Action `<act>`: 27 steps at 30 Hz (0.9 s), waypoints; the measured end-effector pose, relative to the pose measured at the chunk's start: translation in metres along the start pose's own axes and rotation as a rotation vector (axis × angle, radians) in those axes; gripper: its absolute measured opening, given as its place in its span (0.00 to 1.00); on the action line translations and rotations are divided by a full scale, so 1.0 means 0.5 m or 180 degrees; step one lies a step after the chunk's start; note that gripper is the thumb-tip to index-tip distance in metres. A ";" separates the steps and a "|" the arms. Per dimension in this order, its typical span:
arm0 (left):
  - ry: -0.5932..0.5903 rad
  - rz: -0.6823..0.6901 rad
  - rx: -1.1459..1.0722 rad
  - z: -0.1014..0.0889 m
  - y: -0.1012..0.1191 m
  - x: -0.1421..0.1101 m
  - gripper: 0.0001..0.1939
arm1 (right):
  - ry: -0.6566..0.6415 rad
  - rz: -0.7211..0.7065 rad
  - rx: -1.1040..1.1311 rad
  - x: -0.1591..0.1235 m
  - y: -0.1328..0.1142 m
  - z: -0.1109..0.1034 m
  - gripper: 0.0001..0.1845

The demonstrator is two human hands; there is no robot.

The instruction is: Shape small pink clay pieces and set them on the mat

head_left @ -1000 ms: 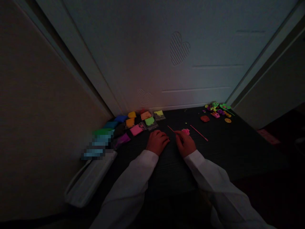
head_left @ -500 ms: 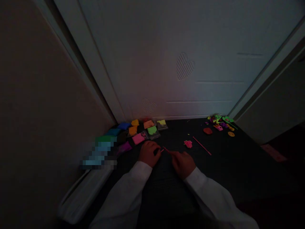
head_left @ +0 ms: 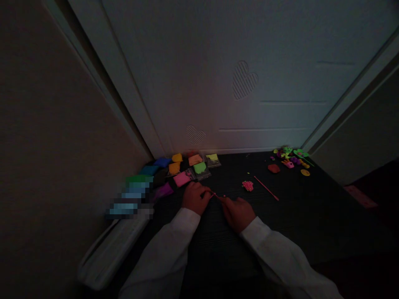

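My left hand [head_left: 195, 199] rests over the dark table, thumb and forefinger closed on a small pink clay piece [head_left: 213, 194]. Opposite it, my right hand [head_left: 239, 214] pinches a thin pink modelling tool [head_left: 218, 197], its tip meeting or nearly meeting the clay at the left fingertips; the dim light hides the exact contact. A tiny pink bit [head_left: 224, 195] shows just beyond the tool. To the right of the hands lie a cluster of small pink clay pieces [head_left: 247, 186] and another pink stick tool [head_left: 266, 188].
Packets of coloured clay, including a pink packet [head_left: 182, 179] and a green packet [head_left: 200, 168], lie at the back left. A white case [head_left: 115, 249] is at left. Colourful clay figures [head_left: 288, 157] and a red clay lump [head_left: 274, 168] sit back right, before a white panel [head_left: 212, 83].
The tool's tip has come closer to the left fingertips. A tiny pink bit now shows apart beside the tool. The view has shifted slightly.
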State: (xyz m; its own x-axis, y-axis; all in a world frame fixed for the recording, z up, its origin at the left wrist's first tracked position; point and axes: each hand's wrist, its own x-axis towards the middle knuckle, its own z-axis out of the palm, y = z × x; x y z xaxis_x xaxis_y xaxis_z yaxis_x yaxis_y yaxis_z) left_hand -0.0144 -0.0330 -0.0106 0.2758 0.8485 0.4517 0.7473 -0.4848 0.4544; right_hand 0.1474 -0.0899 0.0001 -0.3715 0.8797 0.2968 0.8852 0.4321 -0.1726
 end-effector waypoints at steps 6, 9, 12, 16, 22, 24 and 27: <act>-0.0276 0.0012 0.0052 0.001 -0.002 0.002 0.10 | -0.0226 0.0068 -0.0119 0.003 -0.001 -0.004 0.16; -0.0311 0.0012 0.0049 0.002 -0.003 0.002 0.11 | -0.0374 0.0130 -0.0165 0.003 -0.003 -0.009 0.16; -0.0271 0.0026 0.0050 0.003 -0.004 0.002 0.11 | -0.0400 0.0167 -0.0167 0.003 -0.005 -0.012 0.16; -0.0262 0.0071 0.0078 0.004 -0.005 0.002 0.12 | -0.0401 0.0154 -0.0181 0.004 -0.004 -0.011 0.17; -0.0356 0.0045 0.0150 -0.001 -0.001 0.000 0.12 | -0.0393 0.0099 -0.0166 0.004 -0.005 -0.011 0.17; -0.0420 0.0060 0.0186 -0.002 -0.002 0.000 0.12 | -0.0399 0.0113 -0.0203 0.004 -0.006 -0.009 0.16; -0.0520 0.0091 0.0223 -0.002 -0.004 -0.001 0.12 | -0.0427 0.0151 -0.0284 0.006 -0.012 -0.005 0.16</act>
State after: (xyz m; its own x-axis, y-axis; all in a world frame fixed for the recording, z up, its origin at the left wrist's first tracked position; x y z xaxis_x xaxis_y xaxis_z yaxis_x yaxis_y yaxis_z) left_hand -0.0166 -0.0325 -0.0112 0.3877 0.8606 0.3304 0.7766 -0.4980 0.3859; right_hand 0.1419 -0.0903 0.0043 -0.3576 0.9199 0.1611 0.9217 0.3754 -0.0977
